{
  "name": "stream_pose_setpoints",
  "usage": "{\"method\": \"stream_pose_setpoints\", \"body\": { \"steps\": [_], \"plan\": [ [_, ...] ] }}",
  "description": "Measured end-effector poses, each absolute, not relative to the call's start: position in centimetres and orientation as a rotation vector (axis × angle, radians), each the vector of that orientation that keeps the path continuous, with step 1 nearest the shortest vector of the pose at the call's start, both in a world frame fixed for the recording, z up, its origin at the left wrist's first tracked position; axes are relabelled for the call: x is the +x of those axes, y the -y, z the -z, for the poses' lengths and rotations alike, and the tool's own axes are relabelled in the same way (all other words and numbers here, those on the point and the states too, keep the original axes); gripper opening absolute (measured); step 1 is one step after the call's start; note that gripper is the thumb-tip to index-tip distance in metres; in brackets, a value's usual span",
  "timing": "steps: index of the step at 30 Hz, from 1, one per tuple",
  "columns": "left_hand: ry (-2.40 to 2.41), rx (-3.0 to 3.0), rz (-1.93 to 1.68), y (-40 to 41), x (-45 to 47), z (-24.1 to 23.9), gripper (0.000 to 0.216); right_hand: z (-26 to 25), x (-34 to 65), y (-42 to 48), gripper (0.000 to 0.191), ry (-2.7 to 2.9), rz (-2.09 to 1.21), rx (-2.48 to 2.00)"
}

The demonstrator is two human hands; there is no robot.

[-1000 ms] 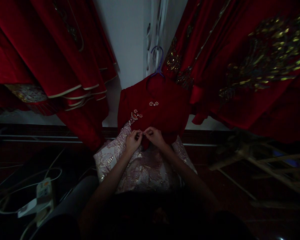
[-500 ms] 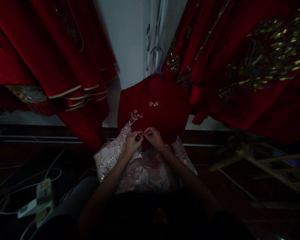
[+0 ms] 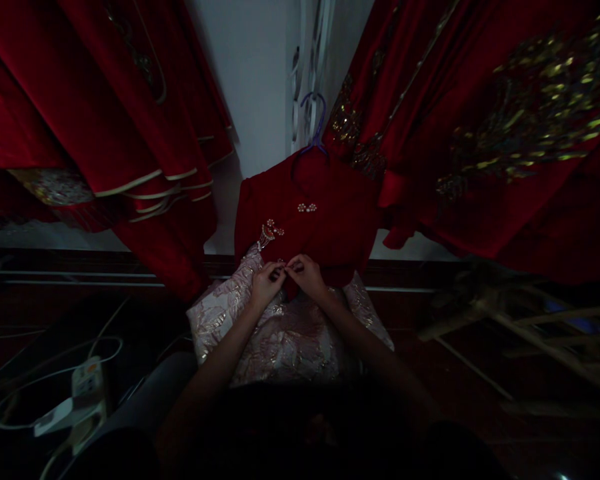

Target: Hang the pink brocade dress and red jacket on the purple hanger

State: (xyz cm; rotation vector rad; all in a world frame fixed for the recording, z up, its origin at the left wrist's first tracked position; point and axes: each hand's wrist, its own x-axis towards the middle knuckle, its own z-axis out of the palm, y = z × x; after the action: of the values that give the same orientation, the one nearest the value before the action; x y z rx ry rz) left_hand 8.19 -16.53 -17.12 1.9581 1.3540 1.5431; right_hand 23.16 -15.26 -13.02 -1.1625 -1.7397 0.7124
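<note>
A dark red jacket [image 3: 330, 233] hangs upright from a purple hanger [image 3: 317, 127]. A beaded flower clasp [image 3: 307, 208] sits at its chest, and a tasselled brooch [image 3: 268, 233] lies lower on the left. At the jacket's lower front my left hand [image 3: 267, 283] is closed in a pinch. My right hand [image 3: 306, 275] pinches right beside it, fingertips nearly touching. Whatever lies between the fingers is too small and dark to make out. Beneath both forearms, pink-and-silver brocade cloth [image 3: 300, 340] covers my lap.
Red garments [image 3: 145, 120] hang on the left, and sequinned red garments [image 3: 480, 167] on the right. A power strip [image 3: 87, 387] with a white cable lies at lower left. A wooden frame [image 3: 530, 327] stands at right. Behind the jacket is a pale wall [image 3: 260, 80].
Both hands stay pinched together at the same place on the jacket, with only a very slight shift of the fingers. The garments around look unchanged.
</note>
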Motion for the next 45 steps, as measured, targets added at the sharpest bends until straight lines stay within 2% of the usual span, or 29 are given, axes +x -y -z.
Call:
{"method": "stream_pose_setpoints", "body": {
  "steps": [17, 24, 34, 45],
  "plan": [
    [-1.276, 1.964, -1.451, 16.4, 8.1, 17.1, 0.014, 13.5, 23.2, 15.2, 0.014, 1.814, -0.577, -1.234],
    [-1.392, 1.961, -1.524, 16.8, 8.3, 16.6, 0.032, 12.4, 23.0, 15.9, 0.017, 1.821, -0.549, -1.288],
    [-1.463, 2.054, -1.493, 16.9, 8.2, 16.6, 0.021, 11.0, 23.5, 16.0, 0.014, 1.867, -0.429, -1.392],
    [-1.407, 1.997, -1.488, 16.6, 8.2, 16.8, 0.013, 11.7, 24.0, 15.4, 0.015, 1.919, -0.568, -1.397]
  ]
}}
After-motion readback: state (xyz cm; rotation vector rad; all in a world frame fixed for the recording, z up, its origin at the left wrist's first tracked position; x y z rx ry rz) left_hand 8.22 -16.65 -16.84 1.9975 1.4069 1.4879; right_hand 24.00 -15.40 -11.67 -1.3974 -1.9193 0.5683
